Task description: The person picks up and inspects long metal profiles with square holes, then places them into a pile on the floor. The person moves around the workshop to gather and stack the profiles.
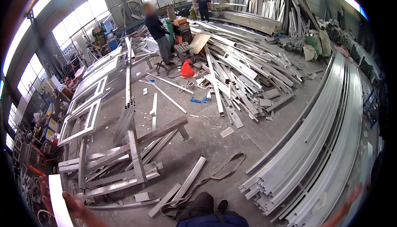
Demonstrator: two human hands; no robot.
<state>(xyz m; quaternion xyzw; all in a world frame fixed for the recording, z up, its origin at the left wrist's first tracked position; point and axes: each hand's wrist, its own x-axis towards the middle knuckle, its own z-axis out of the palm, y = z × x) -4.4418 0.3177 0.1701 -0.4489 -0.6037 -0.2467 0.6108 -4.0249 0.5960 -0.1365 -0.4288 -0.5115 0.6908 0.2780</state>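
At the lower left, my left hand (74,207) grips a bright white flat bar (60,198). Its thumb lies on the near side and its fingers show beyond the far edge. The bar's lower part runs out of the picture. My right hand (351,198) is raised at the lower right, close to a pale strip (367,169) by the dark rim. Most of its fingers are hidden, so I cannot tell whether it holds the strip. Left of that hand lies a big stack of long silvery metal profiles (314,140).
Metal trestles (134,152) and white frames (84,121) stand to the left. A heap of profile offcuts (244,74) covers the middle floor. A loose strap (225,169) lies before my feet. One person (157,30) stands beyond a red bag (187,68); another person (203,5) is farther back.
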